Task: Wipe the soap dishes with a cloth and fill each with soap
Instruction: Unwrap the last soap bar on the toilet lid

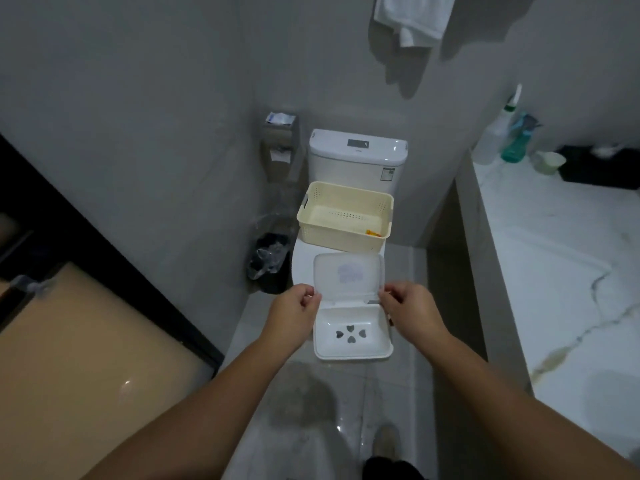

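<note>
Both hands hold the open white soap dish (351, 332) above the toilet lid, left hand (296, 308) and right hand (405, 306) each pinching a hinge corner; its tray lies empty between them, the cream basket (343, 216) just beyond.

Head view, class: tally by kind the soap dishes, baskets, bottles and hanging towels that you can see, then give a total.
soap dish: 1
basket: 1
bottles: 2 (clear bottle, teal bottle)
towel: 1
Total: 5
</note>
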{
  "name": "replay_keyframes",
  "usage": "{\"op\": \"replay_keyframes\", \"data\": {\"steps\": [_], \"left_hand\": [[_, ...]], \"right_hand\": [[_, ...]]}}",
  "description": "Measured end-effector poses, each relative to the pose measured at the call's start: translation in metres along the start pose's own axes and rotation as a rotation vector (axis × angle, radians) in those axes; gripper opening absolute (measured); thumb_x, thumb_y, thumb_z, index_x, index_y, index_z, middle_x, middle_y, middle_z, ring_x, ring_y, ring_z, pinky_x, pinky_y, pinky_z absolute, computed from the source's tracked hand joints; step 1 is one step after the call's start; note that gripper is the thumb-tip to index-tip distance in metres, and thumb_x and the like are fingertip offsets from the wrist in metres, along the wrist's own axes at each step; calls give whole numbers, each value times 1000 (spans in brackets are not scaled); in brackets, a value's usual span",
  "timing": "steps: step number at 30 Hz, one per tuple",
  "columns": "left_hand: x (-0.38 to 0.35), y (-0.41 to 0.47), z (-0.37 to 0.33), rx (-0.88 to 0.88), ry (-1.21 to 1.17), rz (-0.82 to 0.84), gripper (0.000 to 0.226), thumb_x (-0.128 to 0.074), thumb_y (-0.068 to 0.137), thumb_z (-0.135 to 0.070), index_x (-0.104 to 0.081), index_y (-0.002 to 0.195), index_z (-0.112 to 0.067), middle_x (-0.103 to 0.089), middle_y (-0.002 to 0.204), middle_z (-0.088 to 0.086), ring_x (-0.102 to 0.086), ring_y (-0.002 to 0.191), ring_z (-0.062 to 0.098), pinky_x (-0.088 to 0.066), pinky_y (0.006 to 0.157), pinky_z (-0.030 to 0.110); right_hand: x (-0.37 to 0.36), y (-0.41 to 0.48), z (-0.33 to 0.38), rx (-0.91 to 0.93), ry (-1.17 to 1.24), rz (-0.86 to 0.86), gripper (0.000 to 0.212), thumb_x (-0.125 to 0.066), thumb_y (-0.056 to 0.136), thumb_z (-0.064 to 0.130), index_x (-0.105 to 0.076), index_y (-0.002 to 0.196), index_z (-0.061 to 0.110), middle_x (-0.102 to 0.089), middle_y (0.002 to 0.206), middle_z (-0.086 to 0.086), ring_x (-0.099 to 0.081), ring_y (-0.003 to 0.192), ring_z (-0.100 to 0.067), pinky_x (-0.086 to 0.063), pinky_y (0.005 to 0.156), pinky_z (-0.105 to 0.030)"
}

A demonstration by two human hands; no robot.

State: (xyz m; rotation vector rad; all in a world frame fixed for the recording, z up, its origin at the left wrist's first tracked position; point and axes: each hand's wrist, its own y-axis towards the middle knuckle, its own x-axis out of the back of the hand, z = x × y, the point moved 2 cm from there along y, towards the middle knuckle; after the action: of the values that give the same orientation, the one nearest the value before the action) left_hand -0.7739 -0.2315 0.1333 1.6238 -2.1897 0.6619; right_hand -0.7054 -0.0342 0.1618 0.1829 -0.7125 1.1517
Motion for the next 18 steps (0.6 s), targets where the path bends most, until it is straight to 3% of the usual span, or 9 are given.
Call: {"op": "replay_keyframes", "data": {"steps": [7, 10, 13, 18], "left_hand": [[-40, 88, -1, 42, 57, -40, 16, -56, 93, -24, -65, 87, -12, -61, 70, -3, -53, 63, 8, -37, 54, 8], [-58, 125, -10, 92, 48, -62, 15, -56, 93, -24, -63, 83, -17, -60, 69, -6, -52, 62, 3, -36, 55, 9], [-74, 162, -10, 97, 50, -112, 29, -56, 92, -21, -50, 65, -26, -47, 57, -9, -43, 55, 4, -32, 55, 18], [-96, 214, 10, 130, 163, -70, 18, -51, 96, -27, -57, 80, -21, -58, 71, -11, -54, 68, 1, -36, 58, 6]], "right_hand": [[-4, 120, -34, 18, -7, 75, 21, -57, 92, 21, -71, 78, 15, -67, 67, -3, -65, 64, -21, -56, 69, -45], [-1, 170, -44, 51, -26, 105, 20, -57, 90, 18, -70, 77, 10, -67, 67, -8, -65, 65, -23, -53, 65, -37], [-1, 217, -54, 59, -35, 141, 20, -57, 89, 17, -68, 75, 8, -67, 66, -5, -64, 63, -18, -51, 64, -33], [-19, 282, -70, 64, -58, 192, 23, -56, 88, 16, -64, 69, 4, -63, 62, -14, -61, 62, -30, -48, 60, -36]]}}
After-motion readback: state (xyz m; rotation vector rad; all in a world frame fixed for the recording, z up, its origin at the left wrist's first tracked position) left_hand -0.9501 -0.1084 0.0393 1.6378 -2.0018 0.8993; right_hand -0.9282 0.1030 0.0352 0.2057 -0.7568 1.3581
